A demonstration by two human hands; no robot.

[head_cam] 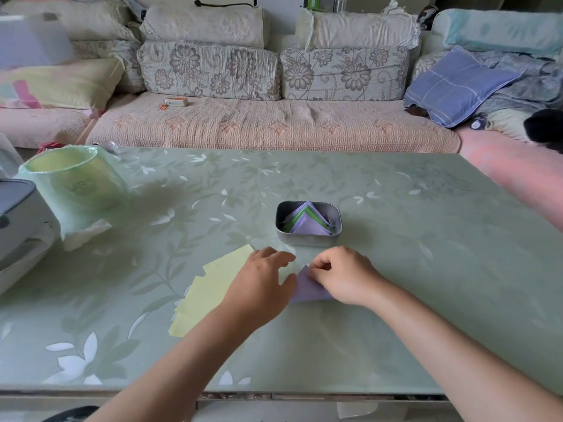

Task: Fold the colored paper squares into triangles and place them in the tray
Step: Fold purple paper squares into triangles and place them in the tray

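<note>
On the green surface (396,269), yellow squares (207,290) lie stacked at the near left. The left hand (262,284) rests over their edge, its grip spread and relaxed, thumb against the purple paper (304,289). The right hand (341,275) has its grip pinching that paper's upper corner. Just beyond, the metal tray (307,239) holds folded purple and green triangles (307,220)

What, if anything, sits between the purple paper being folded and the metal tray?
Nothing visible. The purple paper, pinched by the right hand with the left hand at its edge, lies just before the tray; only bare table separates them. The yellow sheets lie off to the left.
</note>
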